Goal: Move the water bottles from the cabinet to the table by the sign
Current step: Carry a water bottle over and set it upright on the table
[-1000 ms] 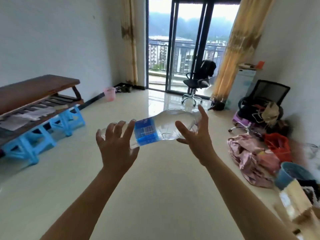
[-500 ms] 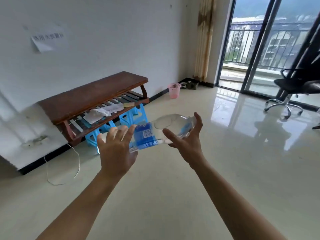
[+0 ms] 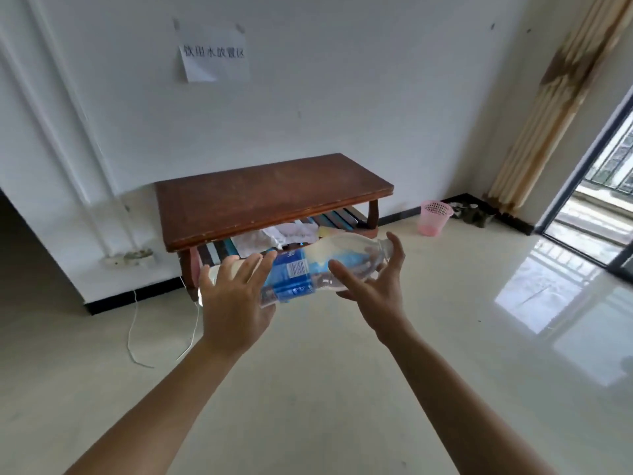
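I carry a big clear water bottle (image 3: 298, 272) with a blue label, lying sideways between my two hands. My left hand (image 3: 236, 303) presses its base end with straight fingers laid over the top. My right hand (image 3: 373, 289) cradles the neck end, fingers spread and straight, thumb in front. Just beyond the bottle stands a low brown wooden table (image 3: 267, 197) against the white wall. A paper sign (image 3: 214, 54) with black characters hangs on the wall above it. The cabinet is out of view.
Crumpled papers (image 3: 284, 234) lie on the table's slatted lower shelf. A pink mesh bin (image 3: 434, 217) stands to the table's right, a white cord (image 3: 132, 337) trails on the floor at left. A curtain (image 3: 555, 108) and glass door (image 3: 599, 186) are at right.
The view has swung left from the balcony door to face the table and sign, which are now nearer. Both hands keep the bottle sideways between them.
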A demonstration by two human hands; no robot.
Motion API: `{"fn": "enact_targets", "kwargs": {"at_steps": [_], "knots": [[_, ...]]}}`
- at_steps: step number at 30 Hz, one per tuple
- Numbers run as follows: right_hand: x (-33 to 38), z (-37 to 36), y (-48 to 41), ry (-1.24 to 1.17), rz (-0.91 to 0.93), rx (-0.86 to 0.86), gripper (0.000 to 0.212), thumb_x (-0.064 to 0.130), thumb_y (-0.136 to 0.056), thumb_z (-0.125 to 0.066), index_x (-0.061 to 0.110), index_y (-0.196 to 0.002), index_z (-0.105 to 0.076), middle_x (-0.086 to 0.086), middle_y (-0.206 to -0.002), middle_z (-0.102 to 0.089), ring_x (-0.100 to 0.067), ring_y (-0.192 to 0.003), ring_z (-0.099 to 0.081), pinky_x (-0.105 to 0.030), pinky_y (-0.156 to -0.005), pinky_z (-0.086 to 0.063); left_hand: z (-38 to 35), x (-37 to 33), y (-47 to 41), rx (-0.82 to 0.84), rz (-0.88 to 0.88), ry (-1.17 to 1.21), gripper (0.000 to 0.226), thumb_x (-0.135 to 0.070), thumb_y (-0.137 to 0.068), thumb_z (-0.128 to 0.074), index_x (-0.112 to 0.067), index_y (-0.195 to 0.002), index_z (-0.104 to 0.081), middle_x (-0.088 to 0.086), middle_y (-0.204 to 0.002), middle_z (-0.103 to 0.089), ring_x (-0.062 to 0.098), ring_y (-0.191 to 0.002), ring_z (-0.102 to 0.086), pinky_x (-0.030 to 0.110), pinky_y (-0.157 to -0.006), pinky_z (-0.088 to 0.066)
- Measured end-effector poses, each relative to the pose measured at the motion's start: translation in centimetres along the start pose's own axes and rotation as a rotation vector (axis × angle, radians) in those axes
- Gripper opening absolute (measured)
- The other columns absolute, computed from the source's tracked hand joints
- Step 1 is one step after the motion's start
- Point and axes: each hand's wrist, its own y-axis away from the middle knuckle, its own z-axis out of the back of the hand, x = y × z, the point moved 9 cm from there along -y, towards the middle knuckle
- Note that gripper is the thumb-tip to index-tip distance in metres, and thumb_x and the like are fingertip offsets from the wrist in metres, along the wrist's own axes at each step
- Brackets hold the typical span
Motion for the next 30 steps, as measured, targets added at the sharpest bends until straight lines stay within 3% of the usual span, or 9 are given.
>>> {"fn": "enact_targets", "kwargs": {"at_steps": [7,12,16,19,22,30], "knots": [[-3.8,-4.7,-15.3,0.08,-0.018,-0.049,0.11,0.058,-0.061,-0.094,0.064,-0.139,-0.017,-0.005,-0.152,-0.04,-0.028,-0.123,-0.063,-0.056,-0.093,-0.058,-7.2,6.7,-12.5,-0.012,-0.029,-0.037,0.091,-0.043,-0.067,-0.089,-0.022,-0.146,-0.049,0.003,-0.134,-0.062,0.033,-0.12,-0.058,0.064,-0.094,-0.044],[-9.0,-7.8,-28.2,0.04,-0.032,-0.027,0.109,0.053,-0.066,-0.091,0.055,-0.146,-0.017,-0.004,-0.151,-0.039,-0.026,-0.124,-0.061,-0.053,-0.089,-0.061,-16.2,11.1,-21.9,0.0,-0.018,-0.034,0.088,-0.042,-0.07,-0.088,-0.023,-0.146,-0.048,0.001,-0.135,-0.061,0.031,-0.121,-0.057,0.065,-0.096,-0.044],[-13.4,-10.9,-39.3,0.059,-0.023,0.0,0.115,0.067,-0.06,-0.09,0.053,-0.147,-0.016,-0.001,-0.149,-0.041,-0.022,-0.129,-0.056,-0.051,-0.103,-0.054,-23.0,15.1,-29.6,0.059,0.033,-0.094,0.089,-0.041,-0.069,-0.088,-0.025,-0.146,-0.047,-0.002,-0.133,-0.062,0.029,-0.118,-0.058,0.062,-0.094,-0.044],[-15.4,-14.5,-47.8,0.019,-0.068,0.095,0.112,0.058,-0.065,-0.089,0.044,-0.15,-0.017,0.008,-0.137,-0.047,-0.014,-0.123,-0.057,-0.041,-0.107,-0.049,-27.0,18.6,-35.4,0.084,0.075,-0.09,0.091,-0.041,-0.066,-0.091,-0.023,-0.144,-0.049,0.001,-0.133,-0.064,0.029,-0.118,-0.06,0.061,-0.095,-0.046],[-16.2,-18.2,-52.4,0.001,-0.073,0.18,0.112,0.06,-0.066,-0.09,0.05,-0.148,-0.015,0.005,-0.141,-0.048,-0.017,-0.123,-0.059,-0.047,-0.107,-0.051,-28.0,22.2,-38.2,0.09,0.121,-0.132,0.09,-0.041,-0.067,-0.09,-0.022,-0.145,-0.049,0.003,-0.134,-0.063,0.029,-0.119,-0.06,0.06,-0.097,-0.044],[-20.9,-31.6,-63.6,0.006,-0.118,0.35,0.108,0.059,-0.062,-0.091,0.057,-0.142,-0.018,0.002,-0.133,-0.057,-0.016,-0.115,-0.066,-0.049,-0.098,-0.057,-34.2,34.9,-42.8,0.108,0.312,-0.15,0.087,-0.042,-0.069,-0.089,-0.02,-0.144,-0.05,0.002,-0.133,-0.063,0.028,-0.119,-0.059,0.064,-0.096,-0.046]]}}
